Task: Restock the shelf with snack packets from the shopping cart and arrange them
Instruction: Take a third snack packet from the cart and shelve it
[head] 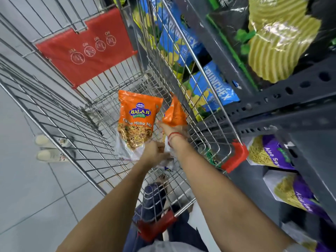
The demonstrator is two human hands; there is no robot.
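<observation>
Now the largest thing is the shopping cart [60, 99], a wire basket that stands just beside the dark metal shelf [283, 99] on the right. The shelf already carries blue packets [212, 88] behind the cart wire, purple packets [269, 153] lower down, and a black and yellow packet [276, 39] higher up. A red flap [87, 50] hangs at the far end of the cart.

Both arms reach down into the cart. The left hand [154, 151] is closed on the clear bottom edge of an orange packet [136, 120], which stands nearly upright with its label facing the camera. The right hand [172, 130] grips a second orange packet [174, 113], which is turned sideways near the right wall of the cart. This hand is a little blurred, so I cannot tell exactly how its fingers lie on the packet.

I judge that the step is to lift the two packets out of the cart. To do it well, hold each packet by the sealed edge and not by the full middle, because the snack inside probably breaks easily. Lift straight up until both packets pass the cart rim [214, 99], so the wire does not catch the plastic. Then bring them to the shelf with the labels to the front, in a free place.
</observation>
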